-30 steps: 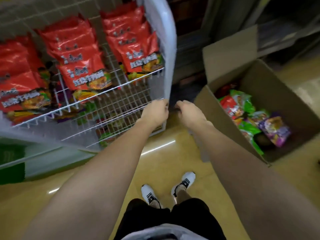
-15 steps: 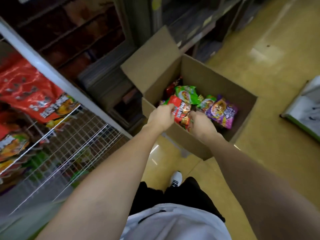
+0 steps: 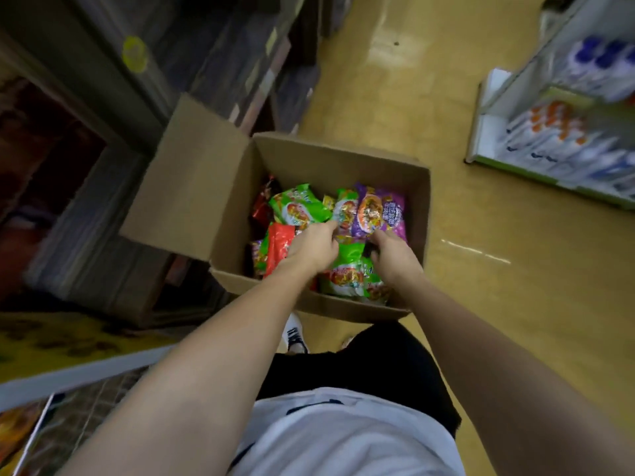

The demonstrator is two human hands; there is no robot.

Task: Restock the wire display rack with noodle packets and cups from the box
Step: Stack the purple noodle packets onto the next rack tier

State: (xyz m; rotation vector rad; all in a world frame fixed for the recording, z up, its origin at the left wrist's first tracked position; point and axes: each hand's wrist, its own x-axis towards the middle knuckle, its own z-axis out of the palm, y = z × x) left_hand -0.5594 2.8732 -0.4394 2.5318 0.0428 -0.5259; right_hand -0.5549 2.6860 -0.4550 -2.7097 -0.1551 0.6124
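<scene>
Head view: both hands have left the rack (image 3: 51, 438) at near left and are now inside the box (image 3: 343, 156). Left hand (image 3: 311, 247) and right hand (image 3: 395, 255) curl into the packets (image 3: 378, 211); grip unclear, so picking begins.

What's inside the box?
The box holds noodle packets: green, purple, red. Both hands reach in. Whatever lies underneath is covered.

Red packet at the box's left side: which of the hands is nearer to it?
Left. The left hand lies right beside the red packet, partly over it; the right hand is farther right, by the purple packet.
</scene>
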